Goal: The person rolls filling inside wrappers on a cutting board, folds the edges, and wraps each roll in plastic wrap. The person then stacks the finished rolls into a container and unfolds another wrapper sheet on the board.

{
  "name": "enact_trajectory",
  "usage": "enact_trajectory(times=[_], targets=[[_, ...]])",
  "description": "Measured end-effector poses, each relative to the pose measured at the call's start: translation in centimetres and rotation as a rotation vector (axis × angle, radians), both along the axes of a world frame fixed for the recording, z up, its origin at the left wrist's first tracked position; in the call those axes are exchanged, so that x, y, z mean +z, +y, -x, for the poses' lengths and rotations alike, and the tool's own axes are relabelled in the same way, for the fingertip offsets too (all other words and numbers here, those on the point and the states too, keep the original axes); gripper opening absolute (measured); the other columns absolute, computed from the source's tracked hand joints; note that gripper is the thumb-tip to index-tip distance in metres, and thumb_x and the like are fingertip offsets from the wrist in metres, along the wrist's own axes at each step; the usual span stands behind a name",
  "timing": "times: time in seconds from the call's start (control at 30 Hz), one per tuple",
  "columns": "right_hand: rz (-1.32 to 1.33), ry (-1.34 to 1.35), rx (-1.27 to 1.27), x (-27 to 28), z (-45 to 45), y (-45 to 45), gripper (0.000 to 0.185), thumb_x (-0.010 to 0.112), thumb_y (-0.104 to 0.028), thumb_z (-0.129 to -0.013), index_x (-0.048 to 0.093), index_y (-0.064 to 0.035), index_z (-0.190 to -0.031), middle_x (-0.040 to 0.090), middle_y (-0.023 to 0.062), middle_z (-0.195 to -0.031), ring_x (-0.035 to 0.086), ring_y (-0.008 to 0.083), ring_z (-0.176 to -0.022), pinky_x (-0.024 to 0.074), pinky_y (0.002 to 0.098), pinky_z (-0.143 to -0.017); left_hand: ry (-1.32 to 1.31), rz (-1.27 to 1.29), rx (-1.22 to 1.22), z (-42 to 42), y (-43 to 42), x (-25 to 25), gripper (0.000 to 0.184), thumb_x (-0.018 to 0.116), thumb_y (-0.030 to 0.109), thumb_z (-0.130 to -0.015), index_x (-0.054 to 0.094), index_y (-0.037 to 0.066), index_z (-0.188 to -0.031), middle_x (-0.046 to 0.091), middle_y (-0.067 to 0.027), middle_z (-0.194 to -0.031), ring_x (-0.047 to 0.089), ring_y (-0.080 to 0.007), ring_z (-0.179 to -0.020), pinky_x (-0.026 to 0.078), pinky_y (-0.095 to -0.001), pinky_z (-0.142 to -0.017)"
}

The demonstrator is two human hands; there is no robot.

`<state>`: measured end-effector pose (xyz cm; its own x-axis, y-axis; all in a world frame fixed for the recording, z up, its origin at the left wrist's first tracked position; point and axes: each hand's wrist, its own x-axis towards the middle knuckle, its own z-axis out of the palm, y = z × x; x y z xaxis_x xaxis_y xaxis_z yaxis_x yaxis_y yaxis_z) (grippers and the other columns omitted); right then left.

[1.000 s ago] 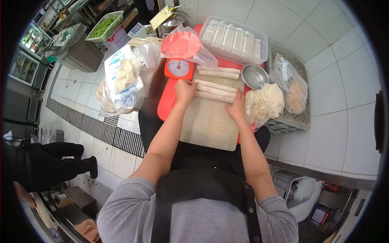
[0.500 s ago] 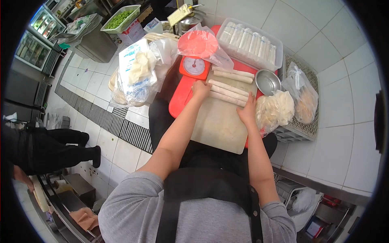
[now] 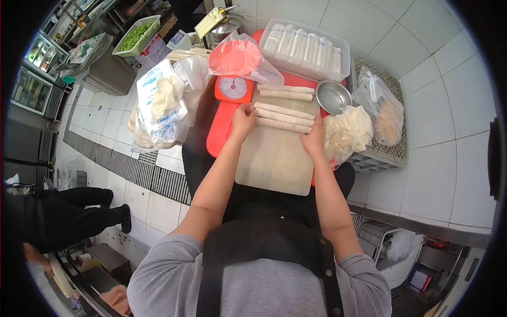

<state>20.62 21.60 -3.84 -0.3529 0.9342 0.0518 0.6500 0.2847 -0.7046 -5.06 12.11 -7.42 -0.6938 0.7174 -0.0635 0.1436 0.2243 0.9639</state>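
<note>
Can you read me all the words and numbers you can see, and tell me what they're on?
I can't read any for sure.
White bag: blue printing, too blurred to read.
Dial of the red scale: marks round it, too small to read.
Yellowish card near the pot: small writing, too blurred.
White box with blue marks: too small to read.

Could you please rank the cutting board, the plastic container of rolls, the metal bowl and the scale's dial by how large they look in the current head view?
1. Cutting board
2. Plastic container
3. Metal bowl
4. Scale's dial
</note>
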Motion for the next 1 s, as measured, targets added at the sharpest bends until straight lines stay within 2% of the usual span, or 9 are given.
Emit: enact_trajectory(times=[0.13, 0.2, 0.3, 0.37, 0.57, 0.67, 0.77, 0.9, 1.0], targets=[[0.205, 0.276, 0.08, 0.3, -1.9, 1.4, 0.107, 0.075, 0.01, -0.07, 0.022, 0.0019, -0.163, 0.044, 0.0272, -0.155, 0.042, 0.0423, -0.147, 0.0396, 0.0438, -0.12, 0.136, 0.218, -0.079, -1.0, -0.7, 5.7, 0.073, 0.091, 0.018, -0.08, 0.056, -0.002, -0.139, 0.07, -0.0172, -0.115, 0.07, -0.0284, -0.1, 0.057, -0.0396, -0.088], [0.365, 0.442, 0.104, 0.4, -2.6, 1.9, 0.107, 0.075, 0.011, -0.069, 0.025, 0.0012, -0.163, 0.046, 0.0254, -0.153, 0.044, 0.0418, -0.145, 0.0409, 0.042, -0.119, 0.596, 0.0, -0.319, -1.3, -0.8, 6.3, 0.104, 0.102, 0.024, -0.06, 0.049, 0.001, -0.147, 0.058, -0.0237, -0.137, 0.06, -0.0395, -0.124, 0.052, -0.0491, -0.103], [0.447, 0.398, 0.15, 0.5, -2.9, 3.0, 0.114, 0.082, 0.008, -0.063, 0.028, -0.003, -0.163, 0.045, 0.0245, -0.155, 0.05, 0.0392, -0.141, 0.0457, 0.0392, -0.114, 0.803, -0.05, -0.41, -1.9, -0.2, 5.5, 0.118, 0.105, 0.028, -0.049, 0.047, 0.004, -0.149, 0.045, -0.0254, -0.148, 0.047, -0.0457, -0.135, 0.046, -0.0545, -0.11], [-0.066, -0.127, 0.243, 0.9, -2.3, 3.1, 0.109, 0.084, 0.003, -0.062, 0.036, -0.0021, -0.159, 0.049, 0.0241, -0.15, 0.054, 0.04, -0.136, 0.0465, 0.0422, -0.114, 0.782, -0.07, -0.373, -2.5, -0.2, 5.2, 0.115, 0.104, 0.03, -0.049, 0.049, 0.003, -0.147, 0.046, -0.0253, -0.146, 0.048, -0.0464, -0.134, 0.045, -0.055, -0.111], [-0.159, -0.253, 0.334, 1.7, -0.2, 4.4, 0.071, 0.077, 0.0, -0.064, 0.062, -0.0032, -0.133, 0.06, 0.0234, -0.127, 0.058, 0.0425, -0.121, 0.0484, 0.0449, -0.106, 0.658, 0.03, -0.283, -3.4, -0.4, 3.6, 0.107, 0.103, 0.037, -0.051, 0.056, 0.007, -0.143, 0.051, -0.0208, -0.132, 0.051, -0.0422, -0.129, 0.046, -0.0517, -0.11], [-0.288, -0.133, 0.341, 0.0, -0.3, 5.1, 0.062, 0.076, 0.0, -0.063, 0.067, -0.0048, -0.125, 0.062, 0.0227, -0.121, 0.059, 0.0431, -0.118, 0.0494, 0.0456, -0.103, 0.64, 0.026, -0.268, -3.2, -0.3, 3.4, 0.106, 0.102, 0.039, -0.051, 0.057, 0.005, -0.141, 0.051, -0.0214, -0.131, 0.051, -0.0426, -0.129, 0.046, -0.0522, -0.111], [-0.223, -0.188, 0.38, 0.3, -0.7, 4.4, 0.07, 0.076, 0.0, -0.064, 0.061, -0.0029, -0.132, 0.059, 0.0244, -0.128, 0.056, 0.0434, -0.123, 0.0469, 0.0459, -0.108, 0.614, -0.031, -0.308, -3.0, -0.8, 3.7, 0.11, 0.101, 0.045, -0.053, 0.053, 0.003, -0.143, 0.05, -0.0242, -0.137, 0.047, -0.045, -0.135, 0.042, -0.0531, -0.116], [-0.174, -0.109, 0.279, -2.2, -0.2, 2.9, 0.089, 0.076, -0.004, -0.069, 0.043, -0.0004, -0.151, 0.045, 0.029, -0.151, 0.04, 0.0446, -0.144, 0.0334, 0.0465, -0.123, 0.653, -0.211, -0.26, -4.0, 0.0, 2.9, 0.119, 0.096, 0.058, -0.058, 0.046, -0.002, -0.149, 0.043, -0.0289, -0.151, 0.037, -0.0486, -0.146, 0.034, -0.0552, -0.123], [-0.129, -0.088, 0.21, -2.5, -0.2, 2.4, 0.095, 0.075, -0.005, -0.073, 0.035, -0.0008, -0.159, 0.035, 0.0303, -0.161, 0.031, 0.0446, -0.152, 0.0261, 0.0465, -0.127, 0.639, -0.18, -0.288, -3.5, 0.3, 2.2, 0.112, 0.09, 0.06, -0.069, 0.045, -0.003, -0.15, 0.04, -0.0296, -0.155, 0.034, -0.0479, -0.149, 0.033, -0.0543, -0.123]])
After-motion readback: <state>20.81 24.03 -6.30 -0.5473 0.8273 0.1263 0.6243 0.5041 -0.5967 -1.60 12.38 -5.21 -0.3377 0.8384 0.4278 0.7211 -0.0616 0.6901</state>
